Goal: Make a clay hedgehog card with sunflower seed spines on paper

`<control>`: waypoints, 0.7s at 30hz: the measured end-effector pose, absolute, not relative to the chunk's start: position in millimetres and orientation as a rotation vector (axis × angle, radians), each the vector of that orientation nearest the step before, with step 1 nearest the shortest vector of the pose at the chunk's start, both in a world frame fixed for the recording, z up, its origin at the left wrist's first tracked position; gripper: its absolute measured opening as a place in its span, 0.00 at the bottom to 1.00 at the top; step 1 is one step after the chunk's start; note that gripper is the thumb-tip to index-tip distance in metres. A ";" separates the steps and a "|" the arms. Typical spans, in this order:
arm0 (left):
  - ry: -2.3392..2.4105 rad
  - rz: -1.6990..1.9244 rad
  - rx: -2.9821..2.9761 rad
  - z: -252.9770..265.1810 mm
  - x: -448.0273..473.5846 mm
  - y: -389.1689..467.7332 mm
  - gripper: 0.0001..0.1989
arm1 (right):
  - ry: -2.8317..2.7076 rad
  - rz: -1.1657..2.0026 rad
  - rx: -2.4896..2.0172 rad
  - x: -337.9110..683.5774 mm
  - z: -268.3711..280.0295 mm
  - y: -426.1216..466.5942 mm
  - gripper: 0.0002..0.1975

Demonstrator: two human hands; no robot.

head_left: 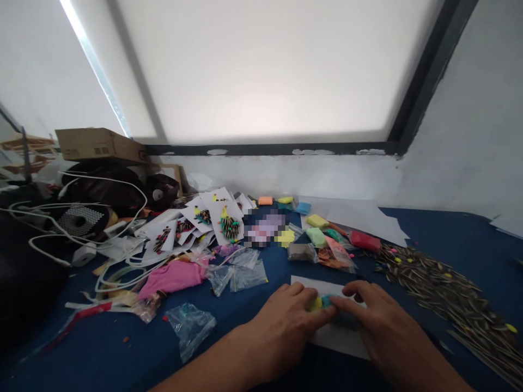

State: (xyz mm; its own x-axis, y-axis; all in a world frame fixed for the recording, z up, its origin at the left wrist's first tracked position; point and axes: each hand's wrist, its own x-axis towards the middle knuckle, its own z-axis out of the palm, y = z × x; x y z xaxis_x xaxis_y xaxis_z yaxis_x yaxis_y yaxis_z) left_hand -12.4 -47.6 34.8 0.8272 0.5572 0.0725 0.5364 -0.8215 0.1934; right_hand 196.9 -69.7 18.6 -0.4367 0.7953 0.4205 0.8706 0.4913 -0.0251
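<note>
A white paper sheet lies in front of me with soft yellow clay and blue clay on it. My left hand is curled at the yellow clay, which sits between its thumb and forefinger. From the other side my right hand reaches in; its thumb tip touches the blue clay, and its forefinger stands apart from the thumb. Below the right palm something bluish is mostly covered, and I cannot make out its kind. The hands hide much of the sheet.
Striped sunflower seeds are spread at the right. Clay packets, one red and one grey, lie beyond my hands. Finished seed-and-clay pictures are piled at back left, near white cables, pink clay and a clear bag.
</note>
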 end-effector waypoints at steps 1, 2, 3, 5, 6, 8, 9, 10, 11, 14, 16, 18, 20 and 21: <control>0.854 0.191 2.841 34.8 -12.6 -47.9 0.23 | -2.365 -0.279 -1.379 195.9 18.5 -70.0 0.26; 0.848 0.192 2.838 34.6 -12.9 -48.1 0.22 | -2.366 -0.284 -1.369 195.3 18.1 -70.2 0.26; 0.843 0.195 2.836 34.3 -13.1 -48.3 0.22 | -2.369 -0.289 -1.360 195.0 17.7 -70.3 0.26; 0.840 0.200 2.831 33.7 -13.2 -48.4 0.21 | -2.374 -0.303 -1.345 194.8 16.3 -69.9 0.26; 0.840 0.198 2.829 33.6 -13.1 -48.5 0.21 | -2.373 -0.319 -1.344 194.7 15.6 -69.6 0.25; 0.841 0.188 2.825 33.8 -12.7 -48.4 0.20 | -2.378 -0.368 -1.340 194.0 15.0 -68.8 0.25; 0.842 0.184 2.825 34.1 -12.4 -48.3 0.20 | -2.384 -0.394 -1.337 193.4 15.1 -68.3 0.25; 0.842 0.180 2.825 34.6 -12.1 -48.2 0.20 | -2.396 -0.414 -1.331 192.6 15.5 -67.9 0.25; 0.842 0.176 2.827 35.1 -11.8 -48.2 0.19 | -2.413 -0.426 -1.321 191.7 16.2 -67.5 0.25; 0.833 0.161 2.832 36.2 -11.3 -48.1 0.19 | -2.439 -0.433 -1.316 189.2 17.7 -66.4 0.26; 0.828 0.161 2.834 36.2 -11.3 -48.4 0.20 | -2.419 -0.410 -1.332 189.0 17.7 -65.6 0.25; 0.831 0.177 2.827 35.7 -11.4 -48.9 0.19 | -2.391 -0.353 -1.344 191.0 17.0 -64.6 0.25; 0.836 0.196 2.820 34.9 -11.7 -49.3 0.18 | -2.359 -0.317 -1.351 194.5 16.1 -63.5 0.25; 0.835 0.204 2.820 34.6 -11.8 -49.4 0.17 | -2.340 -0.320 -1.359 196.3 15.7 -63.0 0.24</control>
